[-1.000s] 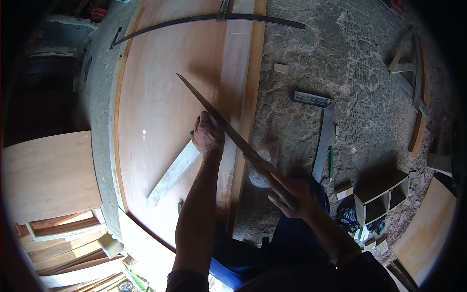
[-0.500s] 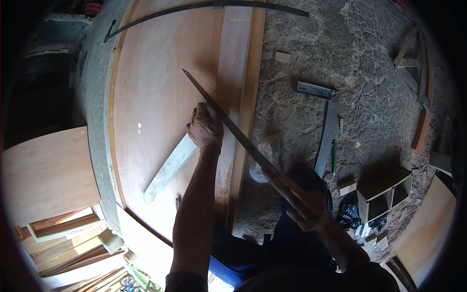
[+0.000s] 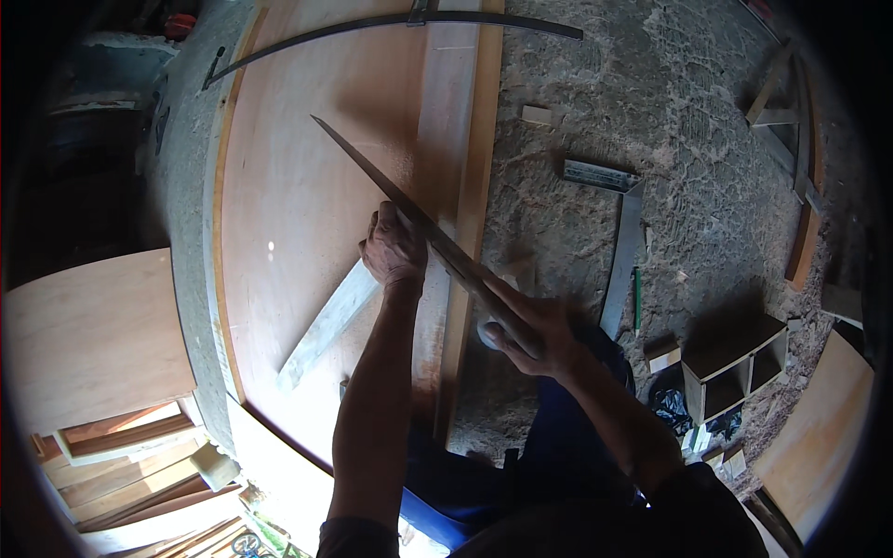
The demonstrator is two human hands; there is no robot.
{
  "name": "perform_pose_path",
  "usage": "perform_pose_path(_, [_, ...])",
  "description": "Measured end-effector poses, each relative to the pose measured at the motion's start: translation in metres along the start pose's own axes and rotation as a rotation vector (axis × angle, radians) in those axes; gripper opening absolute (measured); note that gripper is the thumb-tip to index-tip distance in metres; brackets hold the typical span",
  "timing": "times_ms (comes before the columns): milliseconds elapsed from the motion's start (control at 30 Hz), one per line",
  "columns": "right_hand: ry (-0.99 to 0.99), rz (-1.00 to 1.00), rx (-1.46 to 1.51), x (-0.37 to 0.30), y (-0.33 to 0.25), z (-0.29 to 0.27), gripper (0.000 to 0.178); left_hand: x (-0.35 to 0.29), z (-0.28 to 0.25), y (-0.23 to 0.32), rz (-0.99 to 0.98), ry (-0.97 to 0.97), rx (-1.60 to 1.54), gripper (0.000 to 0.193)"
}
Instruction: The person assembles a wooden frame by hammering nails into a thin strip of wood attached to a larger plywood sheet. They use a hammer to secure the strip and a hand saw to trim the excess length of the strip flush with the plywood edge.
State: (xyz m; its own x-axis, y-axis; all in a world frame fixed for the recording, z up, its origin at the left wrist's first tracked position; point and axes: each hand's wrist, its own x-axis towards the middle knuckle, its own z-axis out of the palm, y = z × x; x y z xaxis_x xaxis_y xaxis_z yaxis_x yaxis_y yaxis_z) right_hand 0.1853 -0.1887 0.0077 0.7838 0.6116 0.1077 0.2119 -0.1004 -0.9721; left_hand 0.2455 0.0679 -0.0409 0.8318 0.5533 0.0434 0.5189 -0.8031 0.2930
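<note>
My right hand (image 3: 547, 337) is wrapped round the handle end of a handsaw (image 3: 365, 166). The long, narrow blade slants up and left over the wooden panel (image 3: 307, 167), its tip far past my left hand. Closed on the upper end of a pale wooden strip (image 3: 326, 325), my left hand (image 3: 394, 249) presses it down on the panel. The blade passes close beside the left knuckles, at the strip's upper end. Where the teeth meet the wood is hidden by the hand and the blade.
A dark bar clamp (image 3: 326, 35) spans the panel's far end. On the rough ground to the right lie a try square (image 3: 625, 251), a green pencil (image 3: 637, 299), a small wood block (image 3: 537, 114) and a compartmented wooden box (image 3: 735, 367). Timber pieces (image 3: 139, 479) are stacked lower left.
My right hand has pushed the saw forward, up and to the left, so its tip reaches farther over the panel. My left hand and the strip stay practically in place.
</note>
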Motion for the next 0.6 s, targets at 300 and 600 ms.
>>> perform_pose_path(300, [-0.065,0.119,0.024,-0.032,-0.034,-0.022,0.067,-0.005,-0.002,-0.005,-0.077,-0.038,0.043,0.026])
perform_pose_path(600, [0.065,-0.133,-0.037,-0.040,-0.030,-0.030,0.070,0.004,-0.004,0.000,-0.080,-0.047,0.058,0.028])
